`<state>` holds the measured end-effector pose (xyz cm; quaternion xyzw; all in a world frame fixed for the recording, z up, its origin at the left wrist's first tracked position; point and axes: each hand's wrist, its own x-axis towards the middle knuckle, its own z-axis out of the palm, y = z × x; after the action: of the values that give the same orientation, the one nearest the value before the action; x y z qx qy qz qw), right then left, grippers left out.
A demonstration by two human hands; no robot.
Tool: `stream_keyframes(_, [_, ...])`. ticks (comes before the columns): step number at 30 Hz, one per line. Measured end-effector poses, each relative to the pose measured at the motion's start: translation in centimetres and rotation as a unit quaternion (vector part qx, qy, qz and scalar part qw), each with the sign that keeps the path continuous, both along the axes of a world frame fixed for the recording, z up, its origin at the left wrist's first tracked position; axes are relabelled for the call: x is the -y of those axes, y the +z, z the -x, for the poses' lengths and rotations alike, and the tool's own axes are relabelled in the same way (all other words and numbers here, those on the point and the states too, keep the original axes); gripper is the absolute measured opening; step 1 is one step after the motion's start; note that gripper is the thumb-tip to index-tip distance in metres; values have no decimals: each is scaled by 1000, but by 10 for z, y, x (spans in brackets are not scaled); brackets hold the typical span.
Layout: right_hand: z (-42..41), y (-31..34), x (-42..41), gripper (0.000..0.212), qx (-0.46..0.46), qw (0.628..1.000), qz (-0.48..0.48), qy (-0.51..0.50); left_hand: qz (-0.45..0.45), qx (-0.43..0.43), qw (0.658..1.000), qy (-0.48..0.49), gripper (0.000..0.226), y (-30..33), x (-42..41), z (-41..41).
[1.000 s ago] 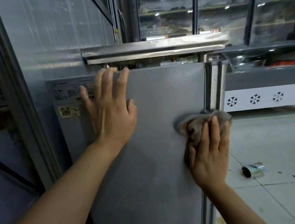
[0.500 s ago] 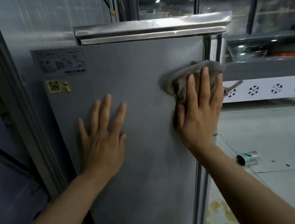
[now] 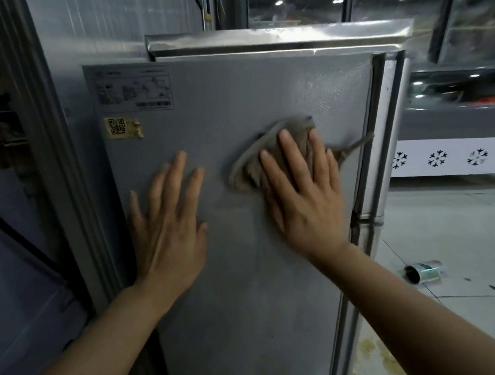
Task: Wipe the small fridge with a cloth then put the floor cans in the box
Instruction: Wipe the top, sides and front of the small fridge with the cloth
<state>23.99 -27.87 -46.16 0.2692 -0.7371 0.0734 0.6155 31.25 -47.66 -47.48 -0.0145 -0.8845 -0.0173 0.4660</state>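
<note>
The small grey fridge [image 3: 232, 93] fills the middle of the view, its side panel facing me under a shiny metal top. My right hand [image 3: 303, 191] lies flat with straight fingers on a crumpled grey-brown cloth [image 3: 247, 169] and presses it against the panel's upper right part. My left hand [image 3: 168, 224] rests flat on the panel to the left of the cloth, fingers spread. One can [image 3: 424, 272] lies on its side on the tiled floor to the right of the fridge. No box is in view.
A tall grey cabinet [image 3: 66, 143] stands close on the left of the fridge. A white display freezer with snowflake marks [image 3: 453, 157] runs along the back right. Yellowish stains [image 3: 372, 359] mark the floor by the fridge's lower right corner.
My right hand has slid the cloth from the panel's right edge up and then leftward toward the middle. My left hand dropped from the top edge to mid panel.
</note>
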Motion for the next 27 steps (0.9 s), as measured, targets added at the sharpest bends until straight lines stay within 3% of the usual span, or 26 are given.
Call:
stream_keyframes(3, [-1, -7, 18, 51, -2, 999, 34, 9, -36, 12, 999, 17, 94, -13, 22, -6])
stream_keyframes(8, [-14, -75, 18, 45, 41, 988, -148, 27, -29, 49, 998, 0, 97, -19, 29, -10])
stream_keyframes(13, [-22, -60, 16, 52, 52, 973, -224, 4, -28, 60, 998, -18, 100, -16, 32, -19])
stream_keyframes(17, [-14, 0, 40, 54, 4, 993, -117, -4, -57, 48, 997, 23, 100, -21, 40, -23])
stream_keyframes(20, [-12, -1, 65, 53, -7, 999, -38, -15, -138, 45, 989, -13, 99, -29, 47, -23])
stream_keyframes(23, [-18, -55, 71, 50, 3, 990, -139, 16, -196, 62, 975, -84, 103, -42, 53, -23])
stream_keyframes(27, [-26, -95, 64, 55, 19, 958, -285, -16, -200, 49, 969, -135, 101, -57, 65, -31])
